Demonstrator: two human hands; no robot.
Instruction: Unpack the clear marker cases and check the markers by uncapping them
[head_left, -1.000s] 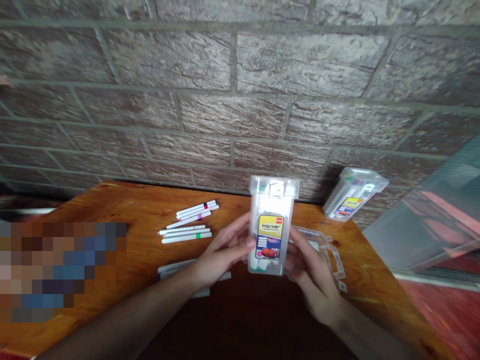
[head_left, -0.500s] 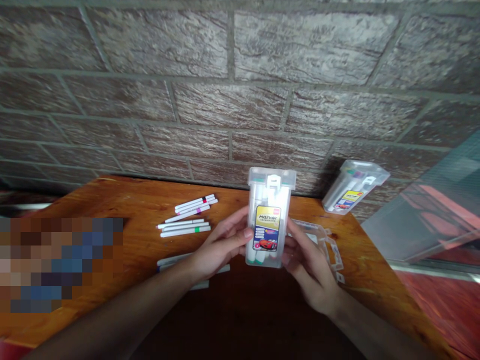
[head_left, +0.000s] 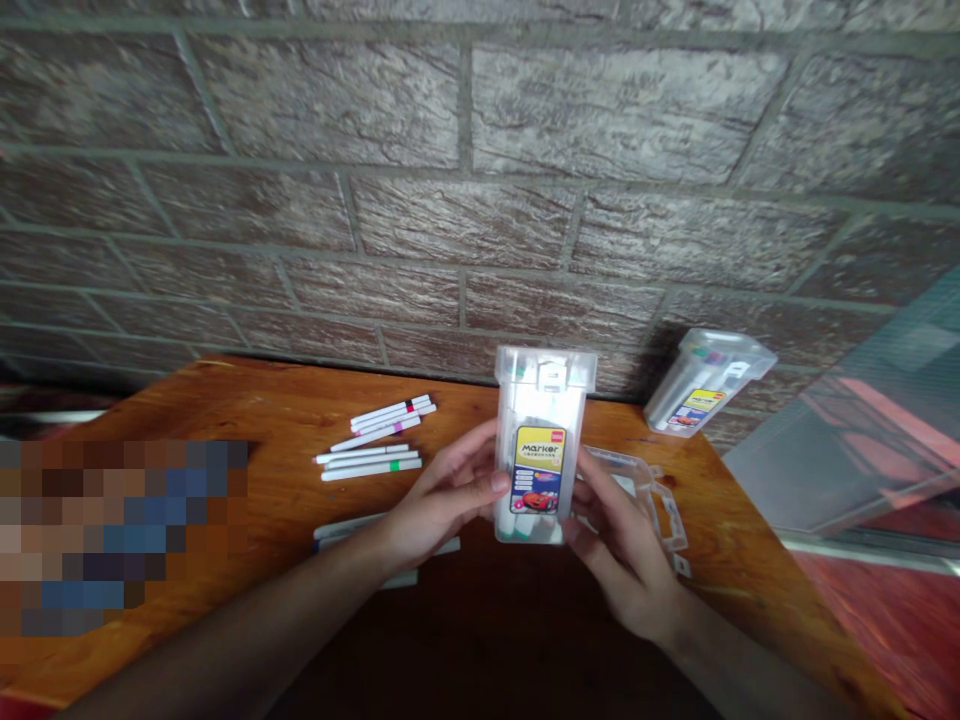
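Observation:
Between my two hands stands a clear plastic marker case (head_left: 534, 400), upright above the table, its lid closed. White markers show through its walls, and a yellow and blue label with a red car faces me. My left hand (head_left: 442, 490) grips its left side, thumb on the front. On the right side, the fingers of my right hand (head_left: 626, 540) press against the case, partly hidden behind it. Left of my left hand lie several white markers (head_left: 371, 465) with coloured bands. More markers (head_left: 349, 527) are partly covered by my left forearm.
A second marker case (head_left: 694, 390) stands at the table's back right corner. Behind my right hand lies an open clear plastic case (head_left: 667, 510). The wooden table (head_left: 247, 410) meets a brick wall (head_left: 405, 220). A blurred-out patch (head_left: 120, 540) covers the left side.
The marker case has tilted slightly, with more glare on its front. Both hands keep their hold. The whole view has shifted a little downward in the picture.

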